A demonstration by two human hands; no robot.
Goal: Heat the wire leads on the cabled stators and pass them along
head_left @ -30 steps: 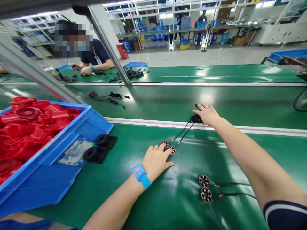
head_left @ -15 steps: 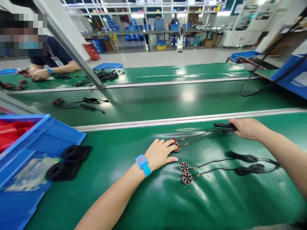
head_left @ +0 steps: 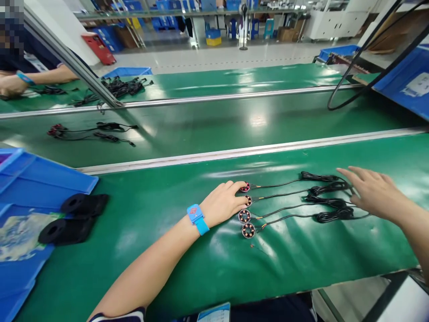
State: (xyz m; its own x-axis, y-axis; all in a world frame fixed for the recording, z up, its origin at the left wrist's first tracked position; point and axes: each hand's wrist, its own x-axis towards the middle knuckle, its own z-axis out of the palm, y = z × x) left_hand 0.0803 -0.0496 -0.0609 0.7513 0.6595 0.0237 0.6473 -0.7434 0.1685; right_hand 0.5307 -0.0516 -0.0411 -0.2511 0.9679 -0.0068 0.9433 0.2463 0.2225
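Observation:
Several round coil parts (head_left: 248, 230) with copper windings form a column on the green mat, each with a black cable running right to a folded bundle (head_left: 335, 215). My left hand (head_left: 223, 203), a blue band on its wrist, rests on the upper two coils with its fingers apart; the fingertips touch their edges. Beside the right ends of the bundles, my right hand (head_left: 372, 192) is spread and holds nothing. Below the lowest coil lies a tiny reddish piece (head_left: 252, 246) with a thin wire.
Blue bins (head_left: 56, 174) and two black foam-like pieces (head_left: 67, 230) are on the left. Beyond a white rail (head_left: 201, 157) lie more cables (head_left: 112, 126). A person's hand (head_left: 13, 85) shows at upper left. A dark cable loop (head_left: 335, 100) hangs at right.
My right hand has let go of the upper cable bundles and opened. Those bundles now lie beside the other two, and the coils sit closer together. The view has tilted down.

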